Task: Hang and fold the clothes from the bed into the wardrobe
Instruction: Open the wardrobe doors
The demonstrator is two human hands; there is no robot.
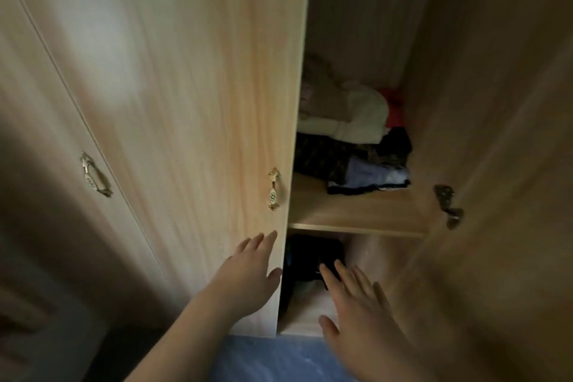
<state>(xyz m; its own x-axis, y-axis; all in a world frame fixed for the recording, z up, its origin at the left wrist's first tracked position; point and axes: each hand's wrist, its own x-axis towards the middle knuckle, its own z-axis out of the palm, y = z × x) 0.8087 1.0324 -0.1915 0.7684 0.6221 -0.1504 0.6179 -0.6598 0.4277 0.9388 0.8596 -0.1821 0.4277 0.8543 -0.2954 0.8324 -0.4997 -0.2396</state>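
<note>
The wooden wardrobe fills the view, its right door swung open. My left hand reaches with straight fingers to the edge of the closed middle door, just below its gold handle. My right hand is spread flat, fingers extended, in front of the lower compartment, where dark folded clothes lie. Neither hand holds anything. On the shelf above lies a pile of clothes: white, red, dark patterned and light blue pieces.
A second closed door with a gold handle stands at the left. The open door's hinge sticks out at the right. Blue fabric lies at the bottom edge of the view below my arms.
</note>
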